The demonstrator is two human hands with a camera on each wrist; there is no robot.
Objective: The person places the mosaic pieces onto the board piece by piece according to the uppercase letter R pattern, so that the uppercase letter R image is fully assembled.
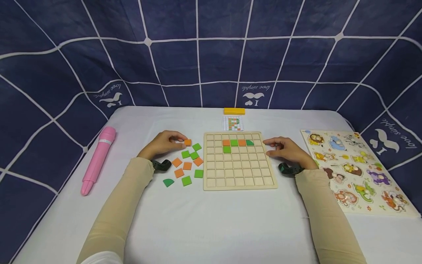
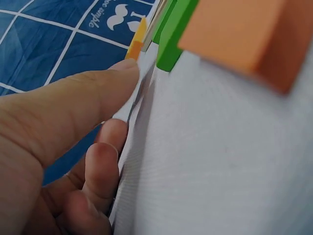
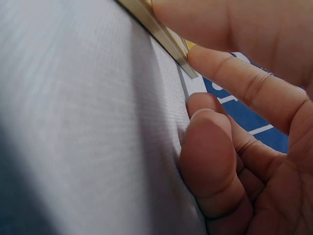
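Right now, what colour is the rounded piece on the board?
The rounded piece on the board is dark green; the head view shows it best.

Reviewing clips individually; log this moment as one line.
left hand: pinches orange tile | right hand: touches right edge of board | board: five pieces placed | loose tiles: left of board | card: beyond board

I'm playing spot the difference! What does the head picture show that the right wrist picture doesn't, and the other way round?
Only the head view shows the left hand with an orange tile at its fingertips, the loose tiles, the pink stick and the animal puzzle.

Only the right wrist view shows close-up creases on the fingers of the right hand.

Both show that right hand at the board, the white table and the blue cloth behind.
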